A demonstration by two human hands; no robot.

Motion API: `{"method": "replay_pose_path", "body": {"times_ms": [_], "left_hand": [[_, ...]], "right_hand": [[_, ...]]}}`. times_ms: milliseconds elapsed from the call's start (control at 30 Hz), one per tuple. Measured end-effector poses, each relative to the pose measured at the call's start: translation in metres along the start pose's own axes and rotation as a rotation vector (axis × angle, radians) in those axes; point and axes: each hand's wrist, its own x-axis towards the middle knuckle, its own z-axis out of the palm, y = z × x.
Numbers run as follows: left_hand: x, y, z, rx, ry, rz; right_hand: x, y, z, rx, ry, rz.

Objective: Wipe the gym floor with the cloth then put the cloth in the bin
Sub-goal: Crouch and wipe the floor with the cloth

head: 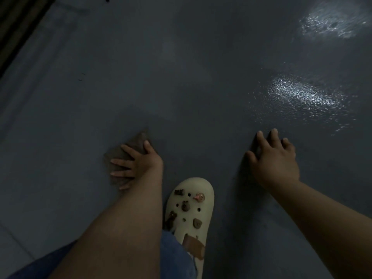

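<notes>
A brownish cloth (132, 142) lies flat on the dark grey gym floor (181, 87), left of centre. My left hand (136, 164) presses down on it with fingers spread straight, pointing left. My right hand (273, 158) rests on the bare floor to the right, fingers spread, holding nothing. No bin is in view.
A cream clog (190, 214) with small charms stands between my arms, with a blue jeans leg (175, 256) above it. Bright light reflections (302, 93) shine on the floor at the right. A dark striped edge (18, 23) runs along the top left corner.
</notes>
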Motion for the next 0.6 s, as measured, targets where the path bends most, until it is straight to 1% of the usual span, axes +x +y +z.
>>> {"method": "replay_pose_path", "body": {"times_ms": [133,233,300,433,533,600], "left_hand": [[-0.011,0.018,0.010,0.047,0.002,0.114],[-0.022,0.034,0.015,0.087,-0.020,0.240],[-0.037,0.048,0.020,0.145,-0.057,0.373],[-0.093,0.066,0.043,0.289,-0.131,0.707],[-0.135,0.053,0.063,0.383,-0.173,0.939],[-0.144,0.042,0.070,0.459,-0.190,1.072]], "right_hand": [[0.001,0.004,-0.005,-0.015,-0.074,-0.030],[0.002,0.009,-0.012,-0.011,-0.148,-0.065],[0.001,0.013,-0.017,0.009,-0.180,-0.097],[-0.004,0.018,-0.023,0.004,-0.155,-0.133],[-0.011,0.021,-0.022,0.025,-0.119,-0.076],[-0.017,0.024,-0.018,0.035,-0.095,-0.059]]}}
